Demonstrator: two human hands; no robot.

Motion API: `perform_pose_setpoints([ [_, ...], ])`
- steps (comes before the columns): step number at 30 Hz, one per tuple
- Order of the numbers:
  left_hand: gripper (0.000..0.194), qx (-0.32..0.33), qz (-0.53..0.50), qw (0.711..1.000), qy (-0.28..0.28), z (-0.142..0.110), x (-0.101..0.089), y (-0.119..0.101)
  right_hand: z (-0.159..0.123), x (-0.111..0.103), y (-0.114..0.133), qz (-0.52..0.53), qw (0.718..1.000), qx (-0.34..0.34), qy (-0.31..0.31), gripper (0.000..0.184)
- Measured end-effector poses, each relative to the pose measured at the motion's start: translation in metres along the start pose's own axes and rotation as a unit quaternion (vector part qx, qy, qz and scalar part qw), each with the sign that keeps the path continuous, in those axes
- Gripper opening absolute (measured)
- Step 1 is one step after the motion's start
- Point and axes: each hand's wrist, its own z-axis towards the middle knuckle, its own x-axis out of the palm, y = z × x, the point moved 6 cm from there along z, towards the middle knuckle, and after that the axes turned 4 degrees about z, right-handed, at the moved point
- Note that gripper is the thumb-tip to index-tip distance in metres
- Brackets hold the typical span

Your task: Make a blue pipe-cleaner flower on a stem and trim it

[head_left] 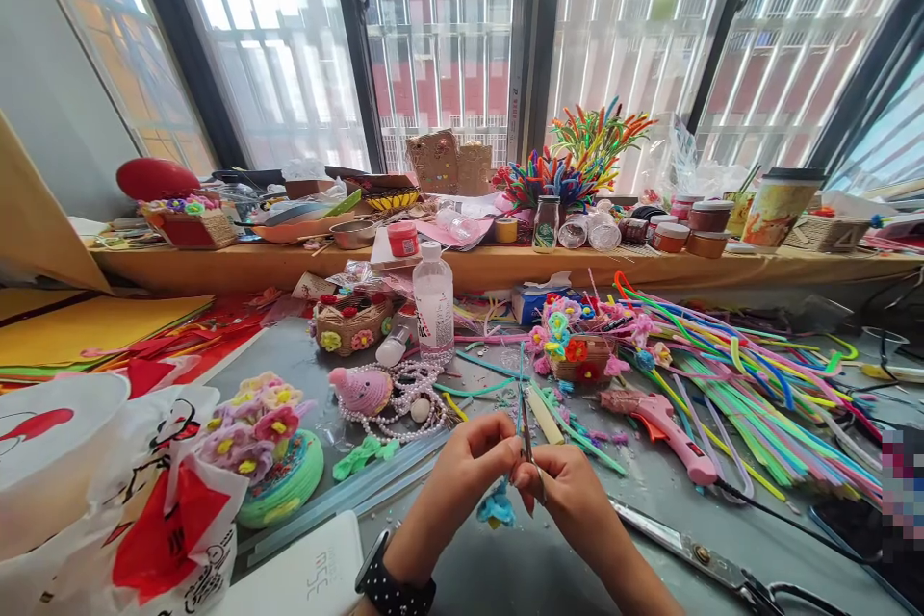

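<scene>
My left hand (473, 462), with a watch on its wrist, is closed in a pinch at the front middle of the table. Just below its fingertips hangs a fuzzy blue pipe-cleaner flower (497, 504) with a bit of yellow. My right hand (570, 486) is wrapped round a small pair of scissors (526, 423), its blades pointing up and away from me. The fingertips of both hands meet, so the exact grip on the flower is partly hidden. Behind the hands lies a pale glue-like stick (547, 416). A pink glue gun (668, 430) rests to the right.
Large scissors (693, 553) lie at front right, beside the glue gun's cord. Bundled pipe cleaners (765, 423) spread behind. A bottle (433, 308), flower baskets (352, 322) and a bead string (404, 423) stand or lie further back. A white power bank (303, 573) sits front left.
</scene>
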Motion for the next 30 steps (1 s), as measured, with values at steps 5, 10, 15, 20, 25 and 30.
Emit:
perform_pose_setpoints([
  [5, 0.021, 0.004, -0.012, 1.000, -0.011, -0.0014, 0.0001, -0.0010, 0.0006, 0.0026, 0.0014, 0.032, 0.999, -0.016, 0.026, 0.064],
  [10, 0.022, 0.029, -0.003, 1.000, -0.004, -0.0006, -0.0013, 0.0030, -0.0031, 0.0082, 0.0052, 0.050, 0.995, -0.035, 0.073, 0.067],
  [15, 0.023, 0.016, -0.011, 1.000, 0.012, -0.0005, 0.0011, 0.0046, -0.0025, 0.0073, 0.0041, 0.044, 0.997, -0.026, 0.063, 0.066],
  [20, 0.022, 0.020, -0.003, 1.000, -0.012, 0.0001, -0.0018, 0.0024, -0.0009, 0.0046, 0.0023, 0.023, 0.999, -0.015, 0.032, 0.065],
  [25, 0.023, 0.014, -0.002, 1.000, 0.004, 0.0004, 0.0002, 0.0061, -0.0025, 0.0069, 0.0042, 0.044, 0.997, -0.017, 0.058, 0.066],
  [30, 0.023, 0.013, 0.002, 1.000, -0.001, 0.0008, -0.0008, 0.0054, -0.0012, 0.0042, 0.0018, 0.015, 0.999, -0.007, 0.036, 0.066],
])
